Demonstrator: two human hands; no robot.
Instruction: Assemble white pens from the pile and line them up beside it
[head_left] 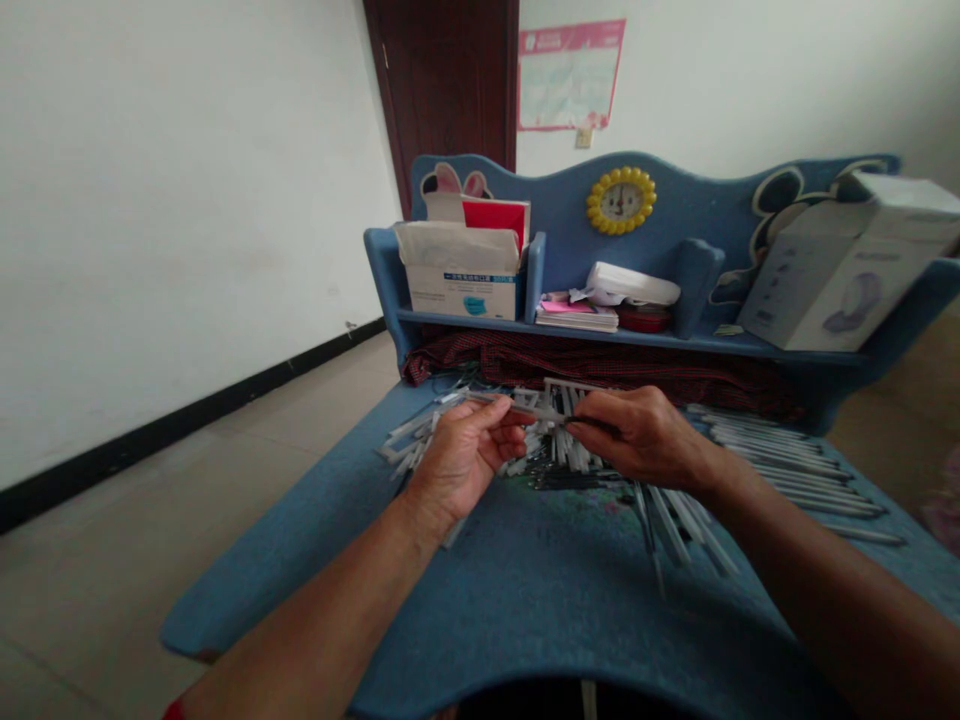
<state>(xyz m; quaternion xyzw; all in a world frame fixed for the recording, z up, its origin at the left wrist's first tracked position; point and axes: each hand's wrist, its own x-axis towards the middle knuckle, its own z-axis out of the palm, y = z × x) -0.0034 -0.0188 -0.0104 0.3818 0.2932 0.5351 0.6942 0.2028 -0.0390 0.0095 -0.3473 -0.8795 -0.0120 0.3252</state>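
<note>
Status, approx: partway at best. Row of slim sticks (795,468) laid out on R side of desk (487,610), roughly parallel, look like the sorted/finished lot (my read, can't confirm). Plenty left: loose pale tubes (409,450) heaped L & ctr, thin dark rods (570,478) bunched mid-desk, plus a few pale strips (679,530) fanned under R forearm. One pc in work now.

L hand (471,448): thumb + fingers pinching clear tube (536,410), held approx level above the heap. R hand (641,430): fingers closed on dark pc (589,423) at tube's R end; can't tell if it's inside the tube or just against it.

Mat'ls: tubes translucent, prob. plastic, straight & narrow; rods thin, dark, finish n/a at this res. Desk = painted blue, scuffed/mottled top, rounded front corner, curved cutout at near edge. Checked cloth (517,355), dark red, soft & rumpled, stuffed under shelf (645,343). Clock (621,200) w/ scalloped yellow rim, glossy.
</note>
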